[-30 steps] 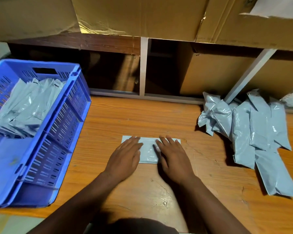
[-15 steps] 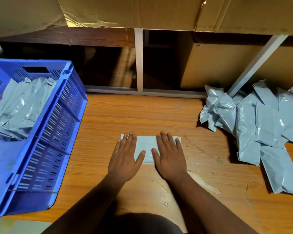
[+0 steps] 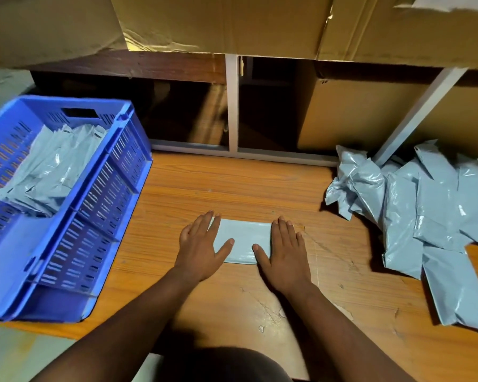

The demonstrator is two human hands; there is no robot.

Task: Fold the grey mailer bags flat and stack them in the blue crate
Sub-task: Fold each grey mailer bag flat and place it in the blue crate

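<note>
Your left hand (image 3: 198, 248) and your right hand (image 3: 284, 252) both lie flat with straight fingers, pressing down on the two ends of a folded grey mailer bag (image 3: 243, 239). The bag lies flat on the wooden worktop (image 3: 232, 188), directly in front of you, and only its middle strip shows between your thumbs. The blue crate (image 3: 75, 216) stands at the left edge of the worktop, well apart from the bag, with a stack of folded bags (image 3: 47, 172) leaning inside its far half. A loose pile of unfolded bags (image 3: 425, 216) sits at the right. Cardboard boxes (image 3: 232, 20) hang over the back of the worktop.
</note>
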